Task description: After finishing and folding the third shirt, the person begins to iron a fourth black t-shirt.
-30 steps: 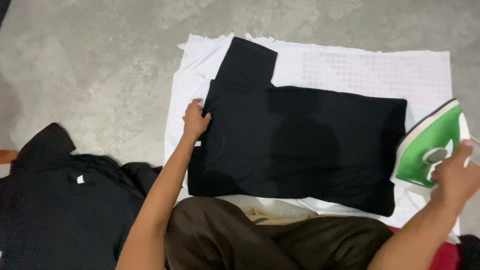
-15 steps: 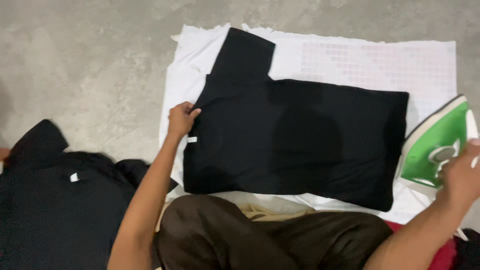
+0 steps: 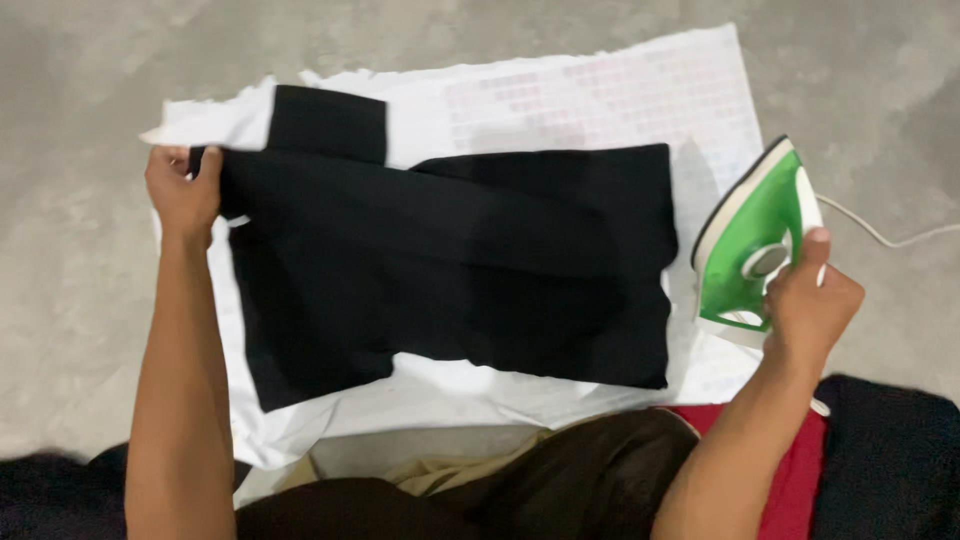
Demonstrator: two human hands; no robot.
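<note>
We see soft, even light from overhead, with no glare. The green iron [image 3: 752, 250] throws a faint shadow leftward onto the white cloth [image 3: 600, 100]. Left of the iron, the black garment [image 3: 450, 270] loses fold detail; the frame's lower corners blur slightly.

my garment [image 3: 450, 270]: plain black | cloth [image 3: 600, 100] under it: white, faint pale checks | my iron [image 3: 750, 250]: green and white | floor [image 3: 80, 120]: mottled grey
</note>
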